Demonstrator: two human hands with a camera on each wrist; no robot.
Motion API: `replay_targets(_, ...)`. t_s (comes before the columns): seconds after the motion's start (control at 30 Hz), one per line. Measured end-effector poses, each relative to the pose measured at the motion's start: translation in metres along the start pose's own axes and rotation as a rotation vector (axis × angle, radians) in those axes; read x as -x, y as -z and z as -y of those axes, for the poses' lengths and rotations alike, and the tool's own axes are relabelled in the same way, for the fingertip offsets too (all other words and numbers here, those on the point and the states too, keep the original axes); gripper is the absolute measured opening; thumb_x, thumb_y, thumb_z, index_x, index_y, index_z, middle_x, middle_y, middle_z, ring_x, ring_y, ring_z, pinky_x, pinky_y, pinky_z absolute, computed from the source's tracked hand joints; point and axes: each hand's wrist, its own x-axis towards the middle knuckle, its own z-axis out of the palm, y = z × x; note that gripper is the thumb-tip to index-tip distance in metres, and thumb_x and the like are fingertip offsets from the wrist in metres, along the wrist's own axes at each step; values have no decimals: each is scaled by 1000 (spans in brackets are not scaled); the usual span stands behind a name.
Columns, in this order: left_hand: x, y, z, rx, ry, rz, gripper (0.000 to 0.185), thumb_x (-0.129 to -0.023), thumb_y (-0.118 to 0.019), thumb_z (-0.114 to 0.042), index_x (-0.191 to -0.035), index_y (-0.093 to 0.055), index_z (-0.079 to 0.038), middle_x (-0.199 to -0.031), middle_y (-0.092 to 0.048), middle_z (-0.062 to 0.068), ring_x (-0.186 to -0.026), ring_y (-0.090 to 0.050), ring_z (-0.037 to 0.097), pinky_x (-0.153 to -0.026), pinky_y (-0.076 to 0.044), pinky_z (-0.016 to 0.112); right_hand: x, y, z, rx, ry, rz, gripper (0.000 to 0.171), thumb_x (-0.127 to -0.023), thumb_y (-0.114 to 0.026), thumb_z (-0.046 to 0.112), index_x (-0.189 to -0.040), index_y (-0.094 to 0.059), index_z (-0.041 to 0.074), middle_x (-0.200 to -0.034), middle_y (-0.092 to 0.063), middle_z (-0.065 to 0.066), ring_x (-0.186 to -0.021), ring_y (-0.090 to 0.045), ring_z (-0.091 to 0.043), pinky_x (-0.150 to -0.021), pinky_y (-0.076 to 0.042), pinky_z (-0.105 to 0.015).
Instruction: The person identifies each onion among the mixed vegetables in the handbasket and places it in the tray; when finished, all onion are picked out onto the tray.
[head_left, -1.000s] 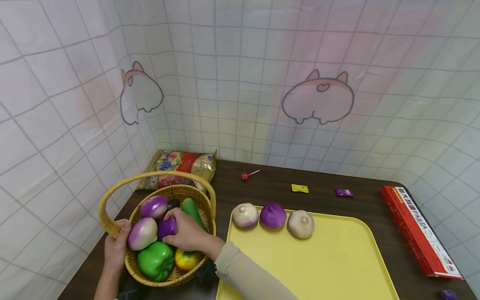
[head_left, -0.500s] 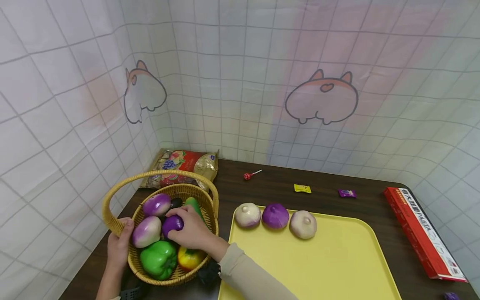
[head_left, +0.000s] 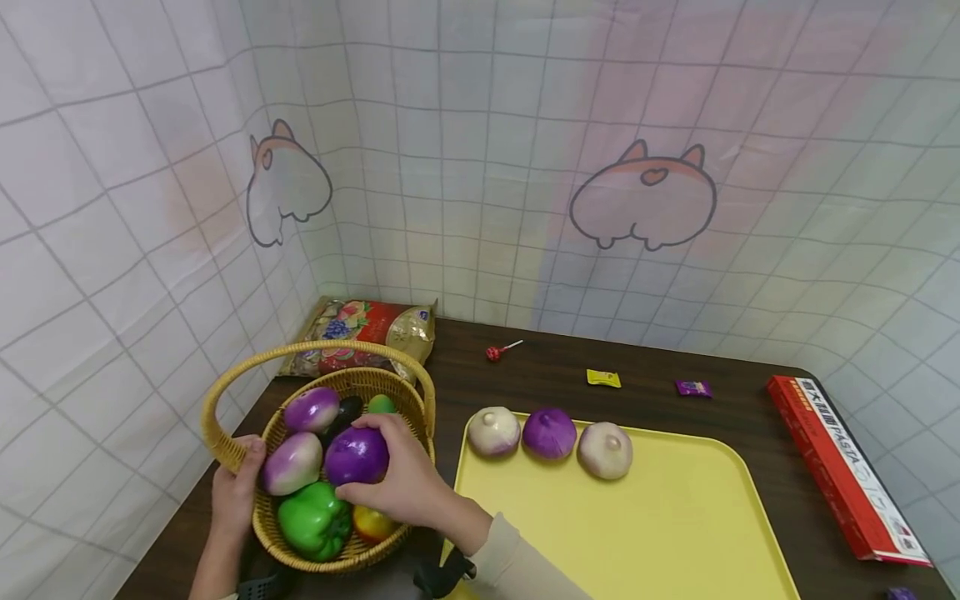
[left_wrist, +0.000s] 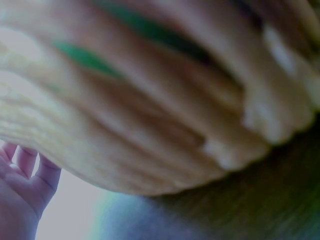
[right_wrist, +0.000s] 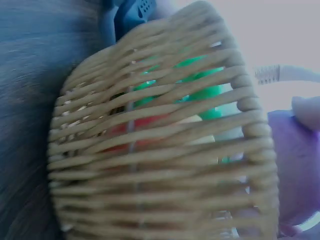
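Steadying the wicker basket (head_left: 341, 546) from its left side, the left hand (head_left: 234, 492) curls its fingers over the rim where the handle (head_left: 300, 352) joins, a grip that looks meant to keep the basket from sliding on the dark table (head_left: 540, 367); the left wrist view gives only blurred weave and a bit of palm. Inside the basket lie two purple-and-white bulbs (head_left: 292, 463), a green pepper (head_left: 313, 520), a yellow-red fruit (head_left: 372, 525) and a green tip (head_left: 381, 404) at the far wall. Over the basket's middle the right hand (head_left: 405, 487) wraps its fingers and thumb round a purple onion (head_left: 357, 456), clamped on it from the right and above, and the onion sits high among the other pieces, seemingly lifted clear of them. Half a second ago that onion lay lower and mostly hidden under the fingers; now it shows almost whole and the hand has risen, while the left hand keeps its hold. Right of the basket, a yellow tray (head_left: 675, 533) carries a pale onion, a purple one (head_left: 550, 433) and another pale one in a row along its far edge. Farther right of the basket, past the tray, lies a red pasta box (head_left: 843, 467).
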Motion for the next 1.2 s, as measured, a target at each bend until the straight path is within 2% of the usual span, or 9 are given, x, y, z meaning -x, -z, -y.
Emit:
replay_targets(0.13,0,0,0,-21,7,-5,11,-98,-55,-8,-90,-57,-15,-83,-56,-9,-78,-48,6,-74,-38,15,17,8,-2,-25,49,-56,70,-75,-82,37,-132,-43,28,-131,-44,5,-108,-54,-11,-86,-49,-28)
replay_targets(0.23,0,-1,-1,-21,4,-6,15,-98,-54,-6,-89,-57,-18,-83,-56,-9,-78,-48,6,-75,-39,15,29,15,-7,-34,101,-117,70,-73,-83,34,-131,-44,26,-128,-45,5,-108,-55,-11,-86,-50,-28)
replay_targets(0.37,0,-1,0,-14,7,-4,9,-98,-55,-10,-90,-57,-14,-83,-56,-8,-78,-49,6,-75,-39,15,44,25,-13,-10,164,-206,68,-72,-84,30,-129,-46,24,-127,-47,4,-108,-55,-12,-85,-51,-30)
replay_targets(0.53,0,-1,0,-4,7,-2,6,-98,-56,-11,-92,-56,-10,-83,-56,-7,-78,-49,7,-74,-39,15,62,39,-21,15,194,-288,67,-71,-85,26,-126,-49,21,-125,-51,2,-107,-55,-15,-85,-52,-33)
replay_targets(0.67,0,-1,0,-13,1,-4,8,-98,-55,-10,-90,-57,-13,-82,-56,-9,-77,-49,7,-74,-39,16,77,50,-32,32,178,-325,67,-70,-86,25,-126,-49,20,-124,-53,1,-107,-56,-16,-85,-52,-33)
replay_targets(0.83,0,-1,1,-20,11,-3,9,-98,-57,-15,-92,-56,-8,-82,-56,-9,-77,-48,7,-74,-39,16,93,63,-50,9,147,-313,66,-73,-85,23,-127,-49,18,-123,-56,-1,-107,-59,-17,-85,-52,-33)
replay_targets(1.0,0,0,1,-15,24,-4,11,-99,-57,-16,-94,-55,-7,-82,-55,-9,-77,-48,7,-74,-39,16,107,78,-64,-37,82,-291,65,-75,-84,21,-130,-49,19,-123,-58,1,-108,-60,-17,-84,-52,-33)
replay_targets(1.2,0,-1,0,-16,12,0,7,-99,-56,-12,-92,-56,-11,-82,-55,-9,-77,-48,7,-73,-39,16,119,92,-77,-32,4,-304,65,-75,-84,21,-131,-52,17,-124,-60,1,-107,-59,-16,-83,-52,-31)
